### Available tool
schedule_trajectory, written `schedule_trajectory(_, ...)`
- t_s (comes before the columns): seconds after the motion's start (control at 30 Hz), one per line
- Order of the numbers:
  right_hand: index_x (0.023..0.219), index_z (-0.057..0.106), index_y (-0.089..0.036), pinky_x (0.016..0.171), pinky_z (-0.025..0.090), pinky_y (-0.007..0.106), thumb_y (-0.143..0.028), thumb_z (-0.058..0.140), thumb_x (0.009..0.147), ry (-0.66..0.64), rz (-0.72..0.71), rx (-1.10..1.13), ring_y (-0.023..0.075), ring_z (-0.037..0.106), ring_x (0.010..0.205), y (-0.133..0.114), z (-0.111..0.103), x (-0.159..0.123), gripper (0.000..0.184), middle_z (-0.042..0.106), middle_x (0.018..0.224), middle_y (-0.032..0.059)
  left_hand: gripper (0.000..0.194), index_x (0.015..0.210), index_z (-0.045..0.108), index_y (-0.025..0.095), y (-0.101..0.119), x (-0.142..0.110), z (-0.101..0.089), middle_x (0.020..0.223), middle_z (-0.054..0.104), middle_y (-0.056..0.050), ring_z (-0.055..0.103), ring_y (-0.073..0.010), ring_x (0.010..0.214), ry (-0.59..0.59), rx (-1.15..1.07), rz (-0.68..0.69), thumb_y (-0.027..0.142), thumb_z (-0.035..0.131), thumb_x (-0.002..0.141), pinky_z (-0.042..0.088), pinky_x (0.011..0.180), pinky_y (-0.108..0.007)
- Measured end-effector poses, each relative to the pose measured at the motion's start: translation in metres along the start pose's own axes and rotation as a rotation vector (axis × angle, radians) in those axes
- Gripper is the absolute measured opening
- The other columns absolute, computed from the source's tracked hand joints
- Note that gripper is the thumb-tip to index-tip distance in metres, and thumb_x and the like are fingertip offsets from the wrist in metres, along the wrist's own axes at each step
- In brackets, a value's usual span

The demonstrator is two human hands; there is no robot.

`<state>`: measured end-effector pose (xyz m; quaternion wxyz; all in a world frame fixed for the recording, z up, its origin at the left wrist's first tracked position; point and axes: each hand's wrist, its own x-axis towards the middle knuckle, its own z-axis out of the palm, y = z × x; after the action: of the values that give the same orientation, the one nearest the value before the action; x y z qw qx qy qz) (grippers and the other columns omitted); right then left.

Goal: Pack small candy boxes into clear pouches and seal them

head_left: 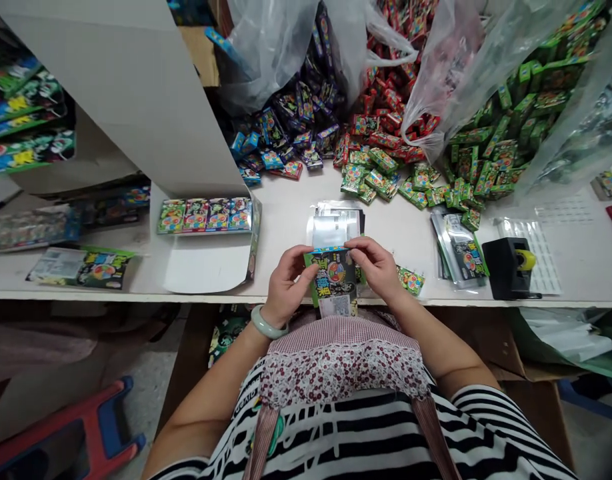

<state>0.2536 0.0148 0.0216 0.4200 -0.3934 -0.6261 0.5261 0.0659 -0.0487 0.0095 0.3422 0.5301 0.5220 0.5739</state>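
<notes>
Both my hands hold one green printed packet (335, 280) upright over the table's front edge. My left hand (289, 283), with a pale bangle on the wrist, grips its left side with curled fingers. My right hand (377, 267) pinches its top right corner. A stack of clear and silver empty bags (335, 223) lies just beyond the packet. One small green box (410, 280) rests by my right wrist.
Piles of small boxes spill from plastic bags at the back: blue (286, 127), red (391, 87) and green (506, 133). An open white carton (206, 220) holding packets stands at left. A black tape dispenser (511, 267) and more bags (459, 250) sit at right.
</notes>
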Motion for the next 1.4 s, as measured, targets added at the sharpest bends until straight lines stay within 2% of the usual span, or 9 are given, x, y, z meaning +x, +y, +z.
schedule_trajectory(0.07,0.090,0.065,-0.025,0.084,0.053,0.037,-0.033,0.059,0.089,-0.081,-0.012,-0.021,0.0172,0.062,0.095,-0.005,-0.005,0.007,0.011,0.064,0.098,0.0038,0.011,0.095,0.066,0.020,0.005,0.006,0.001,0.100,0.069,-0.004,0.066,-0.0146,0.093,0.064,0.034,0.019,0.030,0.063,0.091,0.055,0.082,-0.028)
schedule_trajectory(0.13,0.085,0.062,-0.024,0.076,0.054,0.034,-0.034,0.063,0.086,-0.138,0.011,0.007,0.0165,0.061,0.092,-0.010,-0.010,0.014,0.011,0.063,0.098,0.0036,0.014,0.084,0.066,0.019,0.011,0.014,0.002,0.098,0.071,-0.005,0.067,-0.0158,0.095,0.083,0.027,0.021,0.030,0.063,0.091,0.055,0.086,-0.031)
schedule_trajectory(0.27,0.098,0.057,-0.025,0.058,0.051,0.027,-0.034,0.068,0.081,-0.205,0.129,0.091,0.0155,0.060,0.084,-0.016,-0.016,0.024,0.023,0.063,0.094,0.0016,0.015,0.100,0.066,0.021,0.018,0.024,0.001,0.088,0.072,-0.002,0.070,-0.0141,0.084,0.073,-0.061,-0.028,0.027,0.069,0.087,0.058,0.078,-0.028)
schedule_trajectory(0.5,0.077,0.058,-0.021,0.064,0.052,0.028,-0.035,0.071,0.080,-0.274,-0.080,-0.129,0.0145,0.059,0.086,-0.030,-0.019,0.028,0.019,0.063,0.093,0.0028,0.010,0.084,0.071,0.019,0.030,0.028,-0.004,0.084,0.070,-0.004,0.067,-0.0142,0.080,-0.032,-0.023,0.027,0.027,0.074,0.081,0.057,0.073,-0.027)
schedule_trajectory(0.67,0.081,0.055,-0.021,0.055,0.047,0.026,-0.036,0.072,0.077,-0.306,0.171,-0.048,0.0095,0.054,0.062,-0.040,-0.012,0.041,0.023,0.061,0.079,-0.0011,0.010,0.078,0.065,0.018,0.038,0.040,0.000,0.074,0.065,0.000,0.060,-0.0114,0.068,0.008,-0.018,-0.056,0.022,0.074,0.077,0.052,0.060,-0.024)
schedule_trajectory(0.77,0.076,0.055,-0.020,0.055,0.047,0.027,-0.034,0.070,0.078,-0.389,0.231,-0.027,0.0090,0.052,0.058,-0.044,-0.013,0.045,0.021,0.060,0.072,-0.0018,0.010,0.076,0.064,0.018,0.040,0.042,-0.002,0.073,0.064,0.000,0.059,-0.0109,0.066,-0.038,-0.046,-0.084,0.020,0.074,0.077,0.051,0.059,-0.024)
schedule_trajectory(0.97,0.081,0.062,-0.020,0.065,0.050,0.029,-0.037,0.069,0.083,-0.470,0.071,-0.134,0.0134,0.060,0.078,-0.048,-0.024,0.038,0.018,0.064,0.086,0.0027,0.010,0.079,0.068,0.019,0.041,0.035,-0.018,0.081,0.066,-0.003,0.063,-0.0130,0.078,-0.205,-0.057,0.025,0.022,0.066,0.088,0.054,0.071,-0.028)
schedule_trajectory(1.17,0.086,0.060,-0.024,0.070,0.050,0.031,-0.028,0.063,0.090,-0.405,-0.239,-0.254,0.0149,0.060,0.087,-0.032,-0.027,0.026,0.007,0.065,0.095,0.0026,0.006,0.091,0.070,0.021,0.031,0.029,-0.020,0.092,0.066,-0.004,0.065,-0.0138,0.088,-0.270,0.018,0.123,0.023,0.071,0.085,0.057,0.074,-0.027)
schedule_trajectory(1.4,0.085,0.056,-0.025,0.077,0.052,0.034,-0.027,0.056,0.092,-0.269,-0.192,-0.296,0.0171,0.059,0.091,-0.018,-0.013,0.013,0.007,0.063,0.093,0.0041,0.005,0.093,0.067,0.021,0.021,0.028,-0.004,0.090,0.064,-0.003,0.063,-0.0142,0.085,-0.212,0.076,0.081,0.021,0.066,0.087,0.055,0.072,-0.027)
